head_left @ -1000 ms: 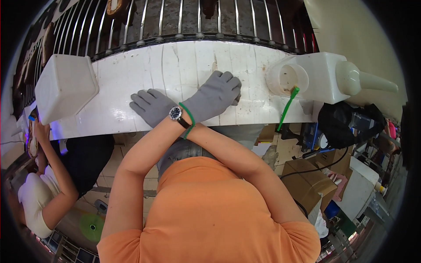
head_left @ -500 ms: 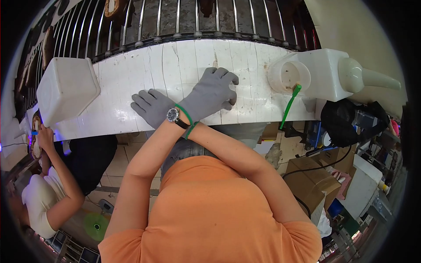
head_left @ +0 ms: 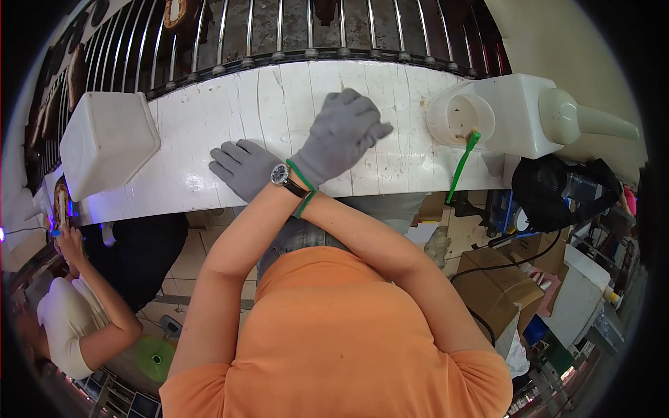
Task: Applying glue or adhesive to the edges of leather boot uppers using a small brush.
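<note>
My forearms cross at the wrists, the left one on top. My left hand (head_left: 344, 132), in a grey glove with a green cuff, is over the white table (head_left: 188, 153), right of my other hand. Its fingers are curled in and the thumb sticks out to the right; nothing shows in it. A black-strapped watch (head_left: 280, 174) is on that wrist. My right hand (head_left: 245, 168), gloved in grey too, lies palm down on the table near its front edge, fingers stretched out and slightly apart, holding nothing.
Right on the table are a clear round cup (head_left: 437, 125), a green-handled brush (head_left: 461, 164) and a white plastic jug (head_left: 519, 115). A white container (head_left: 108, 143) stands left. Metal conveyor rollers (head_left: 311, 31) run behind. A co-worker's hand (head_left: 70, 244) handles a shoe sole (head_left: 61, 202) at far left.
My left hand has curled its fingers further and shifted slightly up and right. My right hand stays put. The co-worker's hand has moved slightly down with the sole.
</note>
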`<state>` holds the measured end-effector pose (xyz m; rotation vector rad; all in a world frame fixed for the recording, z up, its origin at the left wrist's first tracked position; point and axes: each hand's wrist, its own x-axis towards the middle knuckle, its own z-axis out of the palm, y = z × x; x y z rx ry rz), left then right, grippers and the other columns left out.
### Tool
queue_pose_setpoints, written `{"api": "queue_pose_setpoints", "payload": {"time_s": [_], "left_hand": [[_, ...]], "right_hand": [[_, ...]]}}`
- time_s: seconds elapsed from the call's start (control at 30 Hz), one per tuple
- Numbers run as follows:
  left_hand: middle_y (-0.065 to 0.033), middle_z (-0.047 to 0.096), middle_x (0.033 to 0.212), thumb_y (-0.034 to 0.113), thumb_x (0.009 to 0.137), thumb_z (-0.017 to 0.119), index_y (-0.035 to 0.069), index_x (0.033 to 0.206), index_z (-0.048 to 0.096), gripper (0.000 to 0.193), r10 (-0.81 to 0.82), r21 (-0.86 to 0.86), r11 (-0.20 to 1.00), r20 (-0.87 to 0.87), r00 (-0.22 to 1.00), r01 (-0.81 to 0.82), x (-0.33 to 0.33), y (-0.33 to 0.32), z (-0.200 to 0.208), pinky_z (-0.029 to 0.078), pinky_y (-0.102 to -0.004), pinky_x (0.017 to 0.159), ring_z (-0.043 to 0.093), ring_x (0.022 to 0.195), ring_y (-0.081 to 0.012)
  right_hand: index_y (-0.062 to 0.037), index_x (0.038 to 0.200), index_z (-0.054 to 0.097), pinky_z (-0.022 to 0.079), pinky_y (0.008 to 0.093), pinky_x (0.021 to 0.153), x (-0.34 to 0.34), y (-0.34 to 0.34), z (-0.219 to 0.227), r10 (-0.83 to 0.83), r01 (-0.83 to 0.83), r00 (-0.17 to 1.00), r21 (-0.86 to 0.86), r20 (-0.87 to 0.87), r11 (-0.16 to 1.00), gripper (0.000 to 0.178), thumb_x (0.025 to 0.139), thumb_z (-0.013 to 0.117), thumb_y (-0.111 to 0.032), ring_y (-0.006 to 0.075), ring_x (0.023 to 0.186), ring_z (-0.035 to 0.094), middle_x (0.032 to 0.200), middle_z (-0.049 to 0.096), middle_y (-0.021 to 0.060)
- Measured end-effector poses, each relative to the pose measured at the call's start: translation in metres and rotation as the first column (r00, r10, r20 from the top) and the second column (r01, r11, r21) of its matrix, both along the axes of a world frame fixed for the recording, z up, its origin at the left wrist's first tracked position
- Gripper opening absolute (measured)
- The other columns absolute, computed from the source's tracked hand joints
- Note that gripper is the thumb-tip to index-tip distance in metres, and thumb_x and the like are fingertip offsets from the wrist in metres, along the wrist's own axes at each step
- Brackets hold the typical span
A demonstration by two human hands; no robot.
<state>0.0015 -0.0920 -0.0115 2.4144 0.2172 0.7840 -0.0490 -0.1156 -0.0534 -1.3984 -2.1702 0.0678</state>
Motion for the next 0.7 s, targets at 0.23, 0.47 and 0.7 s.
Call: {"api": "queue_pose_setpoints", "payload": {"time_s": [0.23, 0.47, 0.7], "left_hand": [[-0.0048, 0.061, 0.071, 0.026, 0.094, 0.06, 0.006, 0.073, 0.068, 0.03, 0.11, -0.32, 0.945, 0.12, 0.987, -0.066, -0.011, 0.02, 0.0, 0.043, -0.0388, 0.073, 0.055, 0.075, -0.0258], [-0.0048, 0.061, 0.07, 0.029, 0.096, 0.059, 0.006, 0.071, 0.067, 0.035, 0.064, -0.269, 0.963, 0.103, 0.993, -0.034, -0.009, 0.015, 0.004, 0.043, -0.0379, 0.073, 0.054, 0.074, -0.0252], [-0.0052, 0.061, 0.07, 0.027, 0.094, 0.061, 0.005, 0.069, 0.067, 0.033, 0.085, -0.277, 0.96, 0.135, 0.987, -0.045, -0.009, 0.015, 0.003, 0.043, -0.0384, 0.072, 0.054, 0.073, -0.0256]], "right_hand": [[-0.0023, 0.11, 0.061, 0.047, 0.0369, 0.091, -0.004, 0.004, -0.008, -0.016, 0.018, 0.999, 0.031, -0.044, 0.999, 0.032, 0.082, 0.056, -0.017, 0.0263, 0.108, 0.055, 0.122, 0.059, 0.0134], [-0.0023, 0.118, 0.061, 0.044, 0.0378, 0.098, -0.003, 0.001, -0.005, -0.01, 0.01, 0.999, -0.011, -0.034, 1.0, 0.04, 0.082, 0.056, -0.019, 0.0267, 0.116, 0.054, 0.128, 0.058, 0.0129], [-0.0027, 0.118, 0.062, 0.045, 0.0382, 0.098, -0.002, 0.002, -0.007, -0.009, 0.009, 1.0, -0.022, -0.018, 1.0, 0.04, 0.082, 0.056, -0.018, 0.0272, 0.116, 0.054, 0.127, 0.058, 0.0128]]}}
